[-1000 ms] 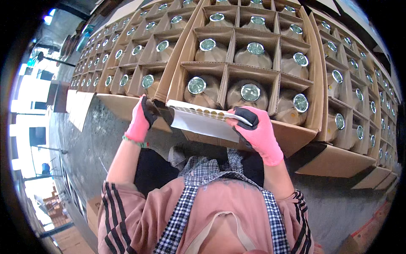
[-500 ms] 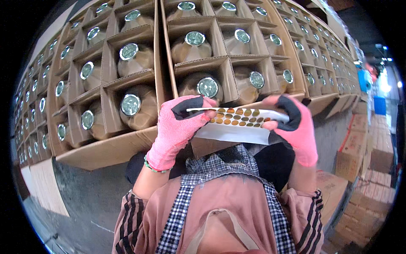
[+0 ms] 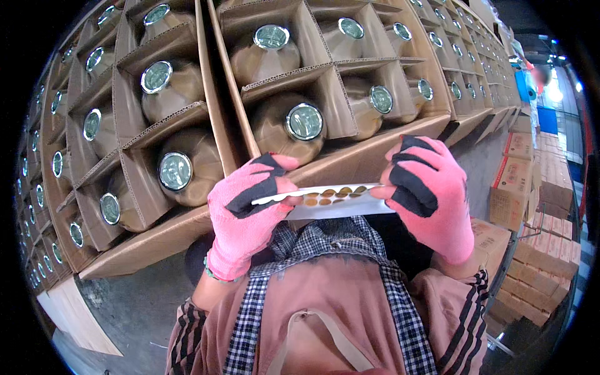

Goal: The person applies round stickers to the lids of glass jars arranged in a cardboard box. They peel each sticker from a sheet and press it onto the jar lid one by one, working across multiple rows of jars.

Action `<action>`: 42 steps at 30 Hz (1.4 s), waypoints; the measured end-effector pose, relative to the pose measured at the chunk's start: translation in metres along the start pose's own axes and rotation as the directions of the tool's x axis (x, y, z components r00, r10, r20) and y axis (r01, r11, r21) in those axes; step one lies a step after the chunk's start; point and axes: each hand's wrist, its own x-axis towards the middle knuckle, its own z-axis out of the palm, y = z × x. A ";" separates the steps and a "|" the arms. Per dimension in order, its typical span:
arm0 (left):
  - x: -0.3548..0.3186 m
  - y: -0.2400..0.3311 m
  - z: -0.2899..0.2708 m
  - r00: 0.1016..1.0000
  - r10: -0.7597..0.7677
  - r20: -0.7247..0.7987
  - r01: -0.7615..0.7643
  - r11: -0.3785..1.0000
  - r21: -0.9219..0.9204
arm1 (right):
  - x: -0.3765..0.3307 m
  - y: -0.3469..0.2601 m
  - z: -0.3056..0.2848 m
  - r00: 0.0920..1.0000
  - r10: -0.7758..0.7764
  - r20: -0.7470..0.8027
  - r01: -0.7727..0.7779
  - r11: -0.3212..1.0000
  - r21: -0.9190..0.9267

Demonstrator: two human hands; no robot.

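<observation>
Midway between the gloved hands, just in front of the person's chest and below the near wall of an open carton, a white sheet of round gold stickers is held up by its ends. It is seen nearly edge-on, with parts of 2 sticker rows showing along its middle and pale backing below them. The left hand, in a pink knit glove with black patches, pinches the sheet's left end with bare fingertips, its other fingers bent. The right hand, gloved the same way, grips the right end between thumb and curled fingers; exactly which fingers press on the sheet's far side, I cannot tell. Just beyond the hands, clear glass bottles with shiny round tops stand in the carton, 1 to a compartment, parted by cardboard dividers. Close on the left, a second carton has the same bottles and partitions, and more filled cartons curve away to either side. A green bracelet circles the left wrist. Below the sheet hangs a checked apron, and at far right closed cardboard boxes stand stacked above the grey floor.
</observation>
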 end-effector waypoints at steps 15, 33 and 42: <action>-0.007 -0.006 0.000 0.990 -0.123 -0.065 0.121 0.992 -0.041 | -0.007 0.018 0.021 0.963 -0.238 -0.126 0.240 0.971 0.001; -0.017 -0.009 -0.015 0.983 -0.161 0.088 0.157 0.987 0.045 | 0.026 0.024 0.013 0.995 -0.100 0.014 0.093 0.960 0.264; -0.012 -0.007 -0.012 0.959 -0.105 0.263 0.050 0.977 0.207 | 0.065 0.047 0.099 0.925 -0.291 0.245 0.282 0.957 0.071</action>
